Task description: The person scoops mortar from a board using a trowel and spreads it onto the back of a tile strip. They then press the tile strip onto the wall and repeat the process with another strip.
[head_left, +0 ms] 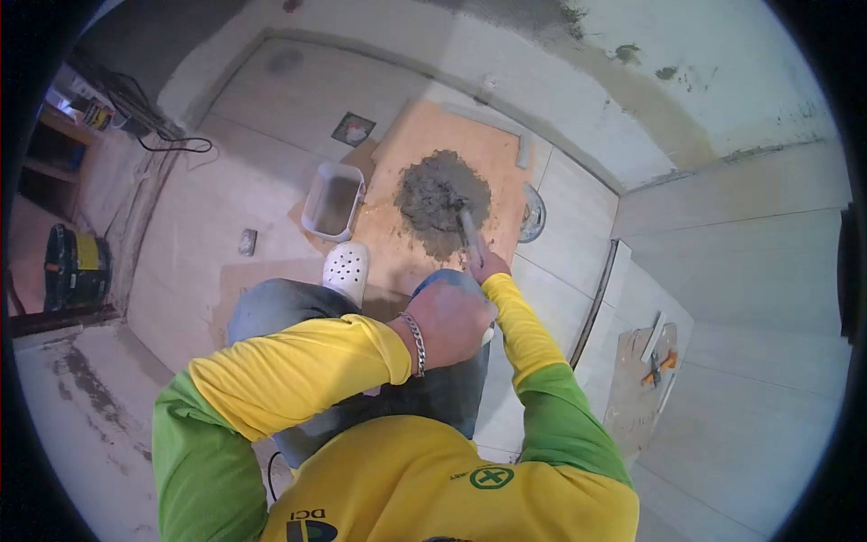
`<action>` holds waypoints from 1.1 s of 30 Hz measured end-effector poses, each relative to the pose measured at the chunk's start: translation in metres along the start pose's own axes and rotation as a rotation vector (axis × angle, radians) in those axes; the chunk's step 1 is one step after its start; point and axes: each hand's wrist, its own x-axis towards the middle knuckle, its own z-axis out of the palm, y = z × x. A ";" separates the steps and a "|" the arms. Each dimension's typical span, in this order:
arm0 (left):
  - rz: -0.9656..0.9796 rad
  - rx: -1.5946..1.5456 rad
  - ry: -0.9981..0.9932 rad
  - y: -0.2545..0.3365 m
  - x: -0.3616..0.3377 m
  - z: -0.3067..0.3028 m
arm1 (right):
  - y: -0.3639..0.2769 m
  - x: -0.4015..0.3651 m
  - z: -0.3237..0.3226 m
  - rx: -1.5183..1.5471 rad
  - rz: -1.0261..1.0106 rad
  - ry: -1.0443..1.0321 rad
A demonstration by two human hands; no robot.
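Observation:
My right hand (490, 262) is closed around the near end of a mortar-smeared trowel (470, 232). The trowel's far end is sunk in a heap of wet grey mortar (435, 191), so its blade shape is hidden. Under the mortar lies a flat wooden board (397, 237) on the tiled floor. My left hand (449, 323), with a chain bracelet at the wrist, is curled like a fist over my bent knee. Its fingers are turned away, and whether they hold anything cannot be seen.
A plastic tub (333, 203) with greyish contents stands left of the board, by my white clog (346, 271). A round metal-looking object (532, 214) sits at the board's right edge. Tools with orange handles (664, 364) lie at right. A black bucket (75, 269) stands far left.

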 end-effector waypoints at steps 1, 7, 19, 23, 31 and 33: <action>-0.002 0.018 -0.015 0.000 0.000 -0.002 | -0.001 0.003 0.001 -0.001 0.009 -0.080; -0.042 -0.030 -0.044 -0.006 -0.002 0.006 | 0.006 -0.044 -0.026 -0.001 -0.113 -0.100; -0.021 0.023 -0.101 -0.003 0.007 0.003 | -0.023 0.006 -0.053 0.541 0.372 -0.388; 0.018 0.040 -0.052 0.001 0.014 0.005 | -0.038 0.060 -0.008 0.225 0.327 -0.329; -0.067 0.063 -0.165 -0.006 0.003 0.005 | -0.011 -0.035 -0.109 0.258 0.091 -0.058; -0.084 0.052 -0.173 -0.007 0.004 0.006 | -0.011 -0.034 -0.100 0.253 0.026 -0.068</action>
